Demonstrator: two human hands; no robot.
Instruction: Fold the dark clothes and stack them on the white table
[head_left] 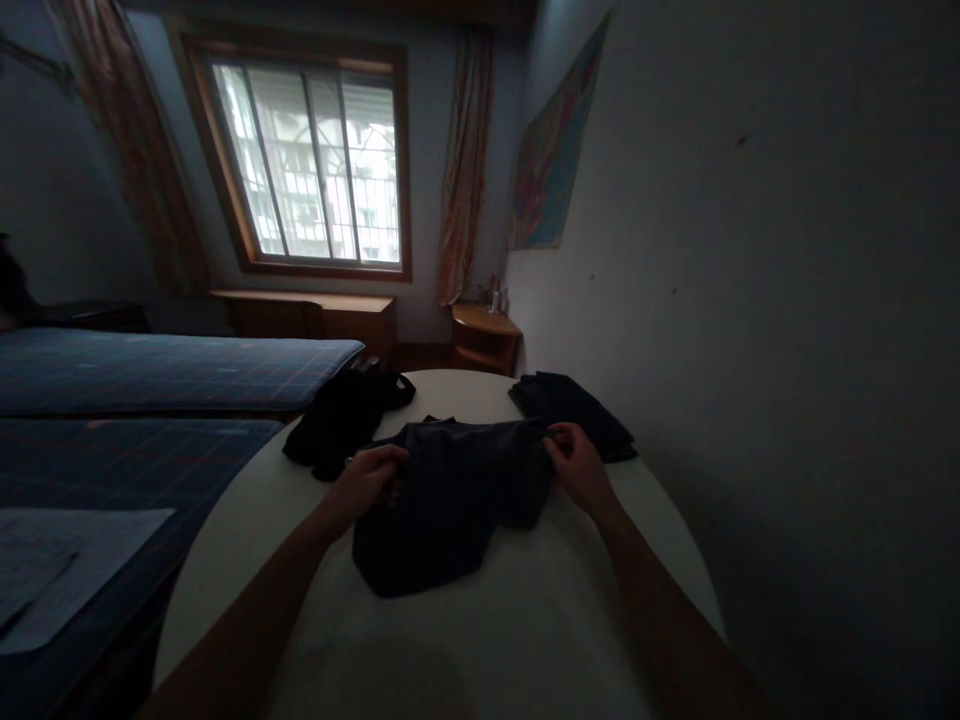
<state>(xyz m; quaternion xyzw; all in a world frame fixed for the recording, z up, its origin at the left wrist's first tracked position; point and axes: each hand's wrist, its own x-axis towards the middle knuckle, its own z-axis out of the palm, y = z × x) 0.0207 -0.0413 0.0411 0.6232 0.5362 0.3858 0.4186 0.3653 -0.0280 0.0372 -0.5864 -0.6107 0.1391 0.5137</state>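
- Dim rm: window [322,170] at back, patterned curtain [466,170] to its right, map [559,150] on R wall.
- Round white bench [577,620] up front; blue plaid mattress [195,365] off to L, paper sheet [82,560] nearer.
- Dark cloth [457,500] mid-bench, spread between both hands, top edge roughly level, lower L part hanging nearest; can't tell how much rests on bench.
- L hand [375,474]: fingers closed on cloth's upper L side.
- R hand [576,462]: thumb + fingers pinching upper R corner.
- Black heap [341,420] just beyond L hand; folded dark stack [576,410] just beyond R hand.
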